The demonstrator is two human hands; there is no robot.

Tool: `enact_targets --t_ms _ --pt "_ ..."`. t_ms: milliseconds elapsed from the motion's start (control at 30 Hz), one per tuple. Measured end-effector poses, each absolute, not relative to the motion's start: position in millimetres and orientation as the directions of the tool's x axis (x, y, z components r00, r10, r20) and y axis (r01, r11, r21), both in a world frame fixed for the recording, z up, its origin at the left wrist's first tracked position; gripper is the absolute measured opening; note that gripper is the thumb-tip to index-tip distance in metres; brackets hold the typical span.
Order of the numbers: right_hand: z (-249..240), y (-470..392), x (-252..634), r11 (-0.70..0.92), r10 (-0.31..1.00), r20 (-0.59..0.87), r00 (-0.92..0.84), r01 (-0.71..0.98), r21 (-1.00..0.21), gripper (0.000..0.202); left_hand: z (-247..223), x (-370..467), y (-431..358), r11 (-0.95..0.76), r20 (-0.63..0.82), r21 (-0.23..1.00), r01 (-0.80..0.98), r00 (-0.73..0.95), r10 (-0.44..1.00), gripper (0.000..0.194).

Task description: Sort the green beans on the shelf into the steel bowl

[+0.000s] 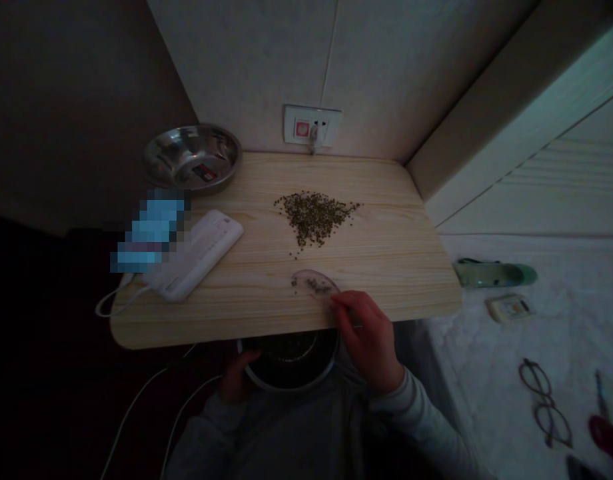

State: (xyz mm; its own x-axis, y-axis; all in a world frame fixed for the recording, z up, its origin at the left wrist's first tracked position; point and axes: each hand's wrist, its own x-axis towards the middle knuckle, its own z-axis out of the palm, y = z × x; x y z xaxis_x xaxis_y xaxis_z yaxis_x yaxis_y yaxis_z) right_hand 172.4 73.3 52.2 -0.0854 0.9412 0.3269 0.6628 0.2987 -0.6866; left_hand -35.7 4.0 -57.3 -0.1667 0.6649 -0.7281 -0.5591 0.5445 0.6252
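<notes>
My right hand [369,337] is at the table's front edge, its fingers pinching a thin, clear, rounded piece of plastic [329,279]. A few small dark beans [317,287] show at this plastic; I cannot tell whether they lie on it or under it. Below the edge, my left hand [235,377] grips the rim of a dark round bowl [286,373], thumb over the rim. The table hides the bowl's far part, and its contents are too dark to make out. Farther back, a pile of small greenish-brown beans [311,217] is spread on the wooden table [256,267].
A steel basin [191,157] stands at the back left. Before it lie a blurred-out phone [151,233] and a white power bank [196,257] with a cable. A plug sits in the wall socket [312,127]. Glasses [544,400] and a remote [509,308] lie on the bed at right.
</notes>
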Motion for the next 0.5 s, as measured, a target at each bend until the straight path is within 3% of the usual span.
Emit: enact_targets --t_ms 300,433,500 --pt "50.3 71.6 169.9 0.302 0.943 0.319 -0.098 0.655 -0.693 0.016 -59.7 -38.2 11.3 0.611 -0.728 0.662 -0.434 -0.179 0.662 0.011" --pt "51.3 71.8 170.0 0.295 0.944 0.317 -0.090 0.663 -0.688 0.017 -60.2 -38.6 6.9 0.511 -0.606 0.786 -0.349 -0.266 0.750 0.025" --pt "52.1 72.6 169.8 0.287 0.944 0.321 -0.076 0.668 -0.686 0.016 -59.2 -39.4 6.2 0.519 -0.632 0.755 -0.400 -0.234 0.739 0.029"
